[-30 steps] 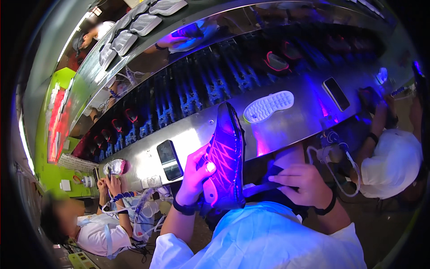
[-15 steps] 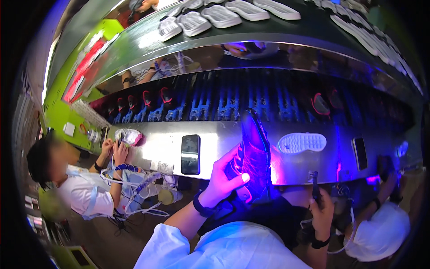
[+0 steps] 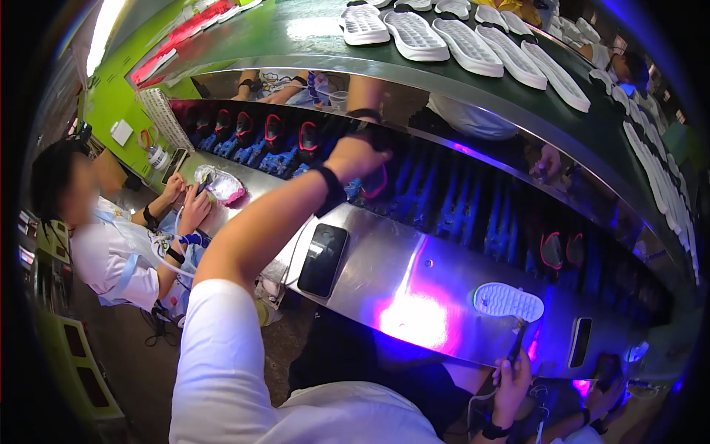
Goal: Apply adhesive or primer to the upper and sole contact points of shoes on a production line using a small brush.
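My left arm reaches out over the dark slatted conveyor. At its end, my left hand [image 3: 358, 159] is closed around a dark shoe upper with red trim [image 3: 376, 182], which sits among the conveyor's blue supports; the fingers are partly hidden. Low on the right, my right hand [image 3: 512, 381] grips a slim, dark-handled brush [image 3: 517, 339] with its tip upward. A thin pale tube trails from that hand. Just beyond the brush tip, a white shoe sole [image 3: 509, 302] lies on the metal bench [image 3: 370, 277], apart from my fingers.
More dark uppers with red trim [image 3: 274, 131] stand along the conveyor. Two phones [image 3: 323, 259] [image 3: 581, 342] lie on the bench. White soles [image 3: 416, 35] line the green shelf above. At the left, a co-worker's hands [image 3: 194, 207] work beside a white-and-pink shoe [image 3: 220, 185].
My left hand has carried the shoe upper from in front of my body, forward and left onto the conveyor. My right hand still holds the brush. The view has turned.
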`<state>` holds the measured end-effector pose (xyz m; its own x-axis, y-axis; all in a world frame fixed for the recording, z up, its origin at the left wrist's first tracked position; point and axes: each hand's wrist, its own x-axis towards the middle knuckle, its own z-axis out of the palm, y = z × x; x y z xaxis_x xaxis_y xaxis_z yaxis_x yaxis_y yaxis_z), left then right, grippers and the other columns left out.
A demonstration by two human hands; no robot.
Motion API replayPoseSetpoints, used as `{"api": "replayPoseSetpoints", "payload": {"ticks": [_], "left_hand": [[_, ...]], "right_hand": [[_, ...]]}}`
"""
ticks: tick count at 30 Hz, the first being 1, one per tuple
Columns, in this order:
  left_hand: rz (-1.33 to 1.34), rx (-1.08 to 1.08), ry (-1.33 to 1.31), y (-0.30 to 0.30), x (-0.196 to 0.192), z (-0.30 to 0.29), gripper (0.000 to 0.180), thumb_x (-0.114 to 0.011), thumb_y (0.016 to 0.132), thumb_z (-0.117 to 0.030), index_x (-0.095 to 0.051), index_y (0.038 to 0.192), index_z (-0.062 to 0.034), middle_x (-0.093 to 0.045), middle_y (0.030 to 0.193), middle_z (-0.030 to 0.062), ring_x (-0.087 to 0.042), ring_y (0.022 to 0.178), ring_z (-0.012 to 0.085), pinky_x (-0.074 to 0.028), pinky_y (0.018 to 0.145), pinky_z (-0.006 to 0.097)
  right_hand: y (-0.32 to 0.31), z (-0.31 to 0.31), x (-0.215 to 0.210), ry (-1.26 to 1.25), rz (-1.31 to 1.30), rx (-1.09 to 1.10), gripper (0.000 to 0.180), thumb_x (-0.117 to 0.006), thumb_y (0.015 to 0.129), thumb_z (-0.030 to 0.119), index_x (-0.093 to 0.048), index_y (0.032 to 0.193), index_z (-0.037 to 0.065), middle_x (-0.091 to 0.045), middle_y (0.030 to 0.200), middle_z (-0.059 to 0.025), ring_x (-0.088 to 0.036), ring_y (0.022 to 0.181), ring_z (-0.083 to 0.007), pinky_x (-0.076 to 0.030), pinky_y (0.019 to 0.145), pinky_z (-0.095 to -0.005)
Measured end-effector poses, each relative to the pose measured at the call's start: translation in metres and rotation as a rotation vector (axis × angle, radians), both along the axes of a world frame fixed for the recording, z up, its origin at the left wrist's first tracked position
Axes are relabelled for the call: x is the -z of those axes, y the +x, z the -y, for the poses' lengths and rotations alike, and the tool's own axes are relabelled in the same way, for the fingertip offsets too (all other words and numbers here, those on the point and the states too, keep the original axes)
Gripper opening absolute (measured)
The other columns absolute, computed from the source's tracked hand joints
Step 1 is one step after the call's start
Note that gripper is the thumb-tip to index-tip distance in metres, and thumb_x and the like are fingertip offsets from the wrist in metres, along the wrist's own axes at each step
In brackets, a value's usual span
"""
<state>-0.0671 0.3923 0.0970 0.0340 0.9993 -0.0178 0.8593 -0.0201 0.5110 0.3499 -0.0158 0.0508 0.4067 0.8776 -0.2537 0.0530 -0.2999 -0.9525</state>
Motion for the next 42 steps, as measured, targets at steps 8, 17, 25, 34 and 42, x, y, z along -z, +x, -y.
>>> {"api": "replayPoseSetpoints", "payload": {"ticks": [8, 17, 25, 34, 42], "left_hand": [[-0.208, -0.280, -0.045, -0.029, 0.110, -0.127, 0.052, -0.061, 0.091, -0.046, -0.071, 0.120, -0.0042, -0.071, 0.123, 0.0221, -0.071, 0.109, 0.0380, -0.056, 0.092, 0.050], [-0.076, 0.420, 0.409, 0.088, 0.001, 0.100, 0.075, -0.076, 0.086, -0.037, -0.049, 0.148, -0.0049, -0.059, 0.133, 0.0270, -0.058, 0.123, 0.0452, -0.050, 0.103, 0.049], [-0.023, 0.445, 0.195, 0.168, 0.084, 0.261, 0.081, -0.077, 0.083, -0.037, -0.046, 0.147, 0.0017, -0.043, 0.149, 0.0340, -0.039, 0.142, 0.0507, -0.034, 0.118, 0.058], [-0.143, 0.396, 0.308, 0.174, 0.119, 0.280, 0.071, -0.070, 0.090, -0.041, -0.052, 0.143, 0.0016, -0.044, 0.152, 0.0284, -0.036, 0.147, 0.0438, -0.027, 0.124, 0.055], [-0.123, 0.372, 0.333, 0.174, 0.132, 0.283, 0.070, -0.068, 0.092, -0.042, -0.052, 0.143, 0.0014, -0.045, 0.151, 0.0290, -0.039, 0.146, 0.0444, -0.027, 0.124, 0.055]], "right_hand": [[-0.002, 0.000, 0.022, -0.082, 0.113, 0.097, 0.049, -0.058, 0.100, 0.002, -0.047, 0.147, 0.001, -0.066, 0.094, -0.0068, -0.053, 0.066, -0.0072, -0.042, 0.056, -0.0217], [0.019, -0.001, 0.033, -0.064, 0.242, 0.068, 0.038, -0.075, 0.094, 0.005, -0.058, 0.128, -0.004, -0.070, 0.103, -0.0066, -0.066, 0.091, -0.0130, -0.053, 0.082, -0.0289], [0.027, -0.025, -0.029, 0.061, 0.124, 0.026, 0.039, -0.070, 0.099, 0.009, -0.061, 0.134, -0.002, -0.071, 0.097, -0.0027, -0.062, 0.080, -0.0063, -0.050, 0.071, -0.0229], [0.010, 0.037, -0.078, 0.184, -0.085, -0.040, 0.042, -0.062, 0.101, 0.009, -0.056, 0.140, -0.004, -0.069, 0.096, -0.0057, -0.057, 0.070, -0.0069, -0.046, 0.061, -0.0212], [0.004, 0.043, -0.082, 0.238, -0.033, -0.085, 0.044, -0.063, 0.100, 0.014, -0.056, 0.139, -0.006, -0.069, 0.097, -0.0082, -0.058, 0.069, -0.0083, -0.044, 0.058, -0.0214]]}}
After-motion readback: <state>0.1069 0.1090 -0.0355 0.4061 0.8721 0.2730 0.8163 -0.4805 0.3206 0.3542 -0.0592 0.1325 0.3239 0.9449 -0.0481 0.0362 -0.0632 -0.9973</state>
